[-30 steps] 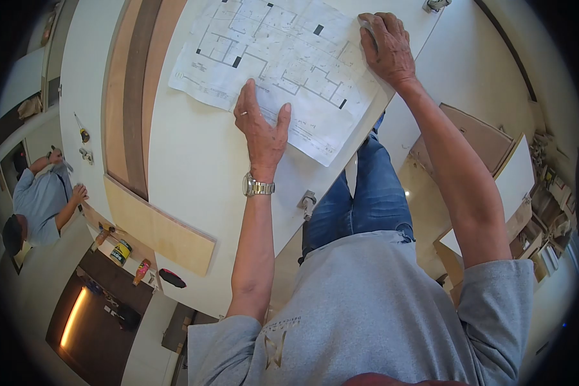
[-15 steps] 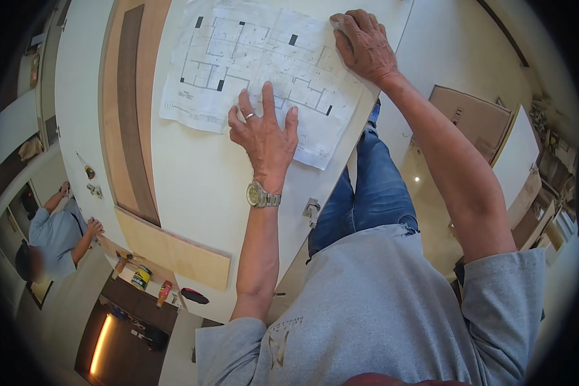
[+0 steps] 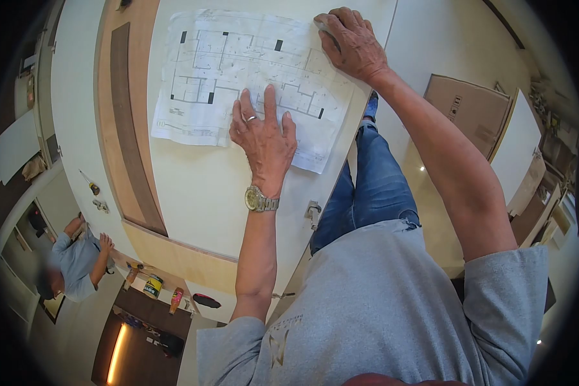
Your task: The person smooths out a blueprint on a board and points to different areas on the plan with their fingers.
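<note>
A creased sheet with a printed floor plan (image 3: 196, 119) lies on a white panel (image 3: 193, 186). My left hand (image 3: 264, 141), with a ring and a metal wristwatch (image 3: 261, 199), rests open on the sheet's lower middle, its fingers spread on the paper. At the sheet's upper right corner is my right hand (image 3: 356, 48), its fingers curled. A greyish bit shows between its thumb and fingers; I cannot make out what it is.
A metal hinge (image 3: 312, 212) sits at the panel's near edge. Wood strips (image 3: 132, 116), a screwdriver (image 3: 93, 186), a yellow can (image 3: 152, 286) and a bottle (image 3: 176, 300) are to the left. Another person (image 3: 80, 260) stands there. A cardboard box (image 3: 460, 112) is at right.
The view has shifted a little, so the sheet and right hand appear slightly further left. My left hand's fingers have shifted slightly on the paper. My right hand keeps its curled pose.
</note>
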{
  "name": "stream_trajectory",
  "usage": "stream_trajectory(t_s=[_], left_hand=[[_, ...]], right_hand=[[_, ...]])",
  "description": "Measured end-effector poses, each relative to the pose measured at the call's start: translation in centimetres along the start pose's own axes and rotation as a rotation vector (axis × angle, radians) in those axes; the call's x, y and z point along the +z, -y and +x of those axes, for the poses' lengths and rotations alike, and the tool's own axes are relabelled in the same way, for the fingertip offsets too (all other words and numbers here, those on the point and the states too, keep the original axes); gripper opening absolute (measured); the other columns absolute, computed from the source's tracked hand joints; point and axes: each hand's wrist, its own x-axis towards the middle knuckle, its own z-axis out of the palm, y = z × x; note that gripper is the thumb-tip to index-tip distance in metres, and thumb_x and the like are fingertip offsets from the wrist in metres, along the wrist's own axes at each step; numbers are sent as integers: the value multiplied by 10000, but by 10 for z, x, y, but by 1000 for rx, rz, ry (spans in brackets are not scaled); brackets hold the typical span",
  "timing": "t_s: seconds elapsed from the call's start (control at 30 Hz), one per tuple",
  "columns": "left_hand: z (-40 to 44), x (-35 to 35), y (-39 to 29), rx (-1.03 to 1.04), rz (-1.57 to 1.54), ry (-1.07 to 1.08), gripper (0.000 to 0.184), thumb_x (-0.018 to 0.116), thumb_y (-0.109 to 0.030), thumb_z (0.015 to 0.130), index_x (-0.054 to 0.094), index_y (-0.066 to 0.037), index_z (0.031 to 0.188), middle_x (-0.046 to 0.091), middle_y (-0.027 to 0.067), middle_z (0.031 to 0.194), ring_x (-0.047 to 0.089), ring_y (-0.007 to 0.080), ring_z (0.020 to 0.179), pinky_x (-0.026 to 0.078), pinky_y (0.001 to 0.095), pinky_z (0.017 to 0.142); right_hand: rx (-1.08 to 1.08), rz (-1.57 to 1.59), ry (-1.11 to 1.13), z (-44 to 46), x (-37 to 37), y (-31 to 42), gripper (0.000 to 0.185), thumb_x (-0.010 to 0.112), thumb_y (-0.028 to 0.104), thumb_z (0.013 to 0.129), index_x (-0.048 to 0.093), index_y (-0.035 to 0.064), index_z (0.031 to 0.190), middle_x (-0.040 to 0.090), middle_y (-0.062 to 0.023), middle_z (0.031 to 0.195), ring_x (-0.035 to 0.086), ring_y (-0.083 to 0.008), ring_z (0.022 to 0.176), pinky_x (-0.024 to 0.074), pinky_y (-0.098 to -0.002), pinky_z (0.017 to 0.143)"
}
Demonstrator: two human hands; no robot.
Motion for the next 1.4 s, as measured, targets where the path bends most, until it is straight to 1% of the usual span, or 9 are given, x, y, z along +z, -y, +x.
stream_trajectory(t_s=[0.07, 0.13, 0.47, 0.63, 0.77, 0.83, 0.87, 0.93, 1.4], left_hand=[[0, 0, -1, 10, 10, -2, 685, 736, -279, 980, 526, -232, 1630, 340, 243, 1663, 296, 476, 1514, 341, 693, 1171], [1, 1, -1, 23, 14, -17, 676, 739, -260, 972, 545, -272, 1620, 347, 248, 1646, 299, 485, 1499, 347, 696, 1162], [3, 1, -7, 3, 16, 3, 691, 725, -227, 955, 555, -314, 1619, 316, 270, 1658, 290, 516, 1478, 356, 727, 1126], [6, 0, -9, -1, 36, 21, 731, 704, -212, 934, 534, -341, 1633, 313, 278, 1653, 292, 551, 1449, 360, 737, 1116], [6, 3, -9, 7, 49, 6, 756, 705, -215, 923, 518, -349, 1643, 304, 282, 1659, 299, 557, 1438, 361, 743, 1111], [7, 2, -10, 18, 51, -3, 763, 697, -230, 924, 493, -343, 1650, 334, 308, 1656, 316, 573, 1457, 367, 780, 1085], [8, 2, -10, 18, 51, -4, 763, 697, -230, 924, 493, -343, 1650, 334, 308, 1656, 316, 573, 1457, 367, 780, 1085], [8, 1, -10, 10, 66, 16, 762, 700, -228, 920, 514, -351, 1649, 319, 292, 1644, 311, 562, 1428, 359, 749, 1112], [8, 2, -12, 6, 82, 23, 767, 694, -228, 919, 508, -361, 1651, 308, 303, 1642, 316, 578, 1420, 378, 756, 1092]], right_hand=[[-1, -5, -2, 0, 0, 0, 332, 644, 278, 1042, 662, 188, 1361, 624, -56, 1261, 619, -275, 1185, 500, -473, 999], [-5, -9, -8, 1, 1, 0, 331, 646, 276, 1041, 662, 187, 1359, 625, -57, 1262, 619, -274, 1184, 500, -471, 997], [-7, -18, -12, -1, -2, 2, 332, 654, 271, 1046, 664, 190, 1368, 624, -60, 1282, 622, -279, 1192, 507, -473, 1020], [-1, -16, -5, 0, -3, 3, 331, 657, 273, 1047, 665, 191, 1367, 623, -56, 1284, 622, -279, 1194, 504, -471, 1024], [0, -32, 5, 0, -2, 2, 324, 665, 274, 1043, 666, 184, 1354, 622, -54, 1279, 621, -278, 1191, 502, -471, 1020], [-15, -43, -13, 0, 0, 0, 320, 666, 273, 1042, 666, 181, 1349, 621, -54, 1276, 621, -277, 1189, 503, -471, 1016], [-20, -40, -19, 1, -1, 1, 319, 666, 270, 1041, 667, 180, 1346, 622, -54, 1270, 622, -274, 1187, 504, -469, 1011], [-23, -37, -25, 1, -2, 1, 317, 666, 268, 1039, 668, 178, 1343, 622, -54, 1264, 622, -272, 1184, 505, -467, 1006], [-12, -22, -22, 0, -3, 2, 316, 661, 266, 1037, 675, 184, 1342, 627, -53, 1265, 624, -273, 1184, 510, -467, 1000]])
